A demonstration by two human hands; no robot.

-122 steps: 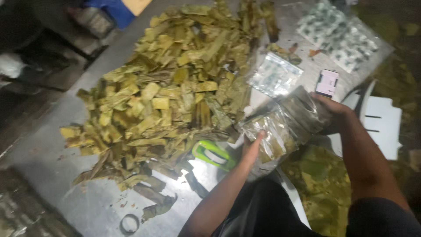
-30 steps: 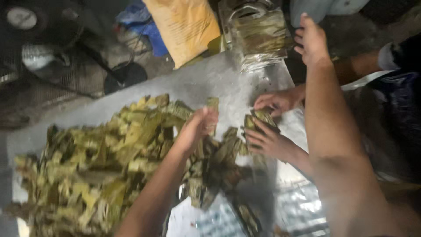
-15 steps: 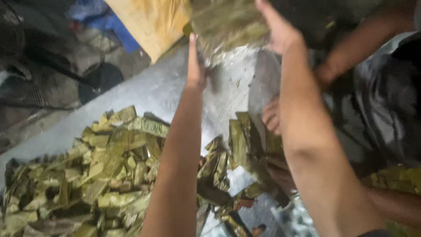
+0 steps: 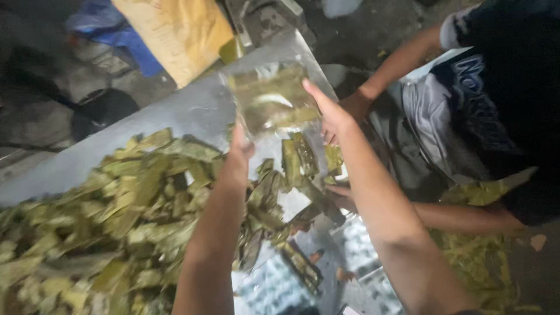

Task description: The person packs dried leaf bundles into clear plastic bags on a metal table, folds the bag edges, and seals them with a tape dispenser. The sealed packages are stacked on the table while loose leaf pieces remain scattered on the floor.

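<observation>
Both hands hold a clear bag of leaves above the grey surface.

The left hand (image 4: 238, 156) has its fingers closed on the lower left corner of the clear bag (image 4: 273, 99); the right hand (image 4: 331, 114) grips its right edge, fingers partly extended along it. The bag (filled with folded green leaves) is raised over the surface (image 4: 175, 114), beyond the leaf pile (image 4: 111, 216). A co-worker's hand (image 4: 341, 195) touches loose leaves under the right forearm.
</observation>
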